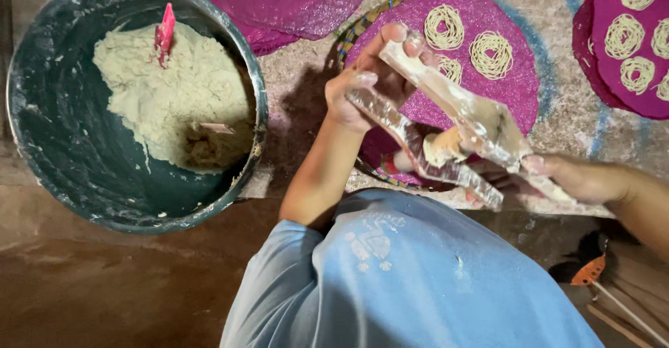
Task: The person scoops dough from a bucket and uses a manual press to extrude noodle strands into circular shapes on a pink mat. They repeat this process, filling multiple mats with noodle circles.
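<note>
While the left hand [366, 90] clenches the far ends of a hinged wooden press [446, 128], its grip wrapped round both dough-smeared handles, the right hand [578, 179] holds the near end of the same tool, fingers closed on the lower tip. A lump of pale dough [444, 146] sits squeezed between the two arms of the press, which hangs above a round magenta mat [516, 87] laid on a woven tray [348, 38]. Three coils of noodle-like strands [492, 54] already lie on the upper part of that mat, while its lower half, under the press, shows bare, so this mat looks roughly half filled. To the right, another magenta mat [613, 76] carries several finished coils [624, 36] and looks further along. At the top, bare magenta mats [300, 0] lie stacked with nothing on them. On the left a large dark basin [63, 132] holds a generous heap of dough [167, 90] with a red scoop [166, 31] stuck upright in it, so plenty of material is left to press. Everything rests on a rough, flour-dusted floor [564, 111]. A blue shirt [418, 278] fills the lower frame
</note>
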Available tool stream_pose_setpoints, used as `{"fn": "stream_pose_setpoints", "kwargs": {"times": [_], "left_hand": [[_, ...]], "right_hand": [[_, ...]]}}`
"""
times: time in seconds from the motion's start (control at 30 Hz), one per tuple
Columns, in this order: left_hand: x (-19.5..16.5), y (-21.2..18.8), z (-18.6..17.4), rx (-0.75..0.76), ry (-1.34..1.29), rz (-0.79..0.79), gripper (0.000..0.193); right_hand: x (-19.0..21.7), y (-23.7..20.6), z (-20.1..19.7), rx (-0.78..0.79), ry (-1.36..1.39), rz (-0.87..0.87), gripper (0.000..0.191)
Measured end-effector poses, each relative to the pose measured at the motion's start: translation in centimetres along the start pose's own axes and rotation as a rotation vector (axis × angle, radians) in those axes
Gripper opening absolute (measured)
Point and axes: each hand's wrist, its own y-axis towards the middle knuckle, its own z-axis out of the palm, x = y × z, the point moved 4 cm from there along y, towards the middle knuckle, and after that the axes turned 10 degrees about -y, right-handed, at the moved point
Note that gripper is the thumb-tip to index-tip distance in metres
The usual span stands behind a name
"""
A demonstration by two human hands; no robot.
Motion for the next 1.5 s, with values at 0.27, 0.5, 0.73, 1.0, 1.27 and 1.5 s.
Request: {"fn": "stream_pose_setpoints", "kwargs": {"times": [0.27, 0.5, 0.73, 1.0, 1.27, 1.5], "left_hand": [[-2.3, 0.4, -3.1, -0.082, -0.060, 0.137, 0.048], [-0.3, 0.0, -4.4, -0.078, -0.132, 0.238, 0.040], [-2.5, 2.0, -4.0, 0.065, -0.068, 0.213, 0.047], [-1.0, 0.9, -3.5, 0.006, -0.059, 0.264, 0.039], [-3.4, 1.1, -5.7, -0.132, 0.119, 0.117, 0.055], [-1.0, -8.8, -12.9, -0.797, 0.786, -0.438, 0.059]], "right_hand": [[1.5, 2.1, -2.6, -0.198, -0.337, 0.247, 0.098], [1.4, 0.8, -1.7, -0.214, -0.469, 0.214, 0.097], [1.5, 2.1, -3.0, -0.398, -0.533, 0.362, 0.084], [1.0, 1.0, -3.1, -0.370, -0.620, 0.113, 0.090], [0.2, 3.1, -4.7, -0.458, -0.635, 0.068, 0.082], [1.8, 3.8, -3.7, -0.444, -0.311, -0.136, 0.080]]}}
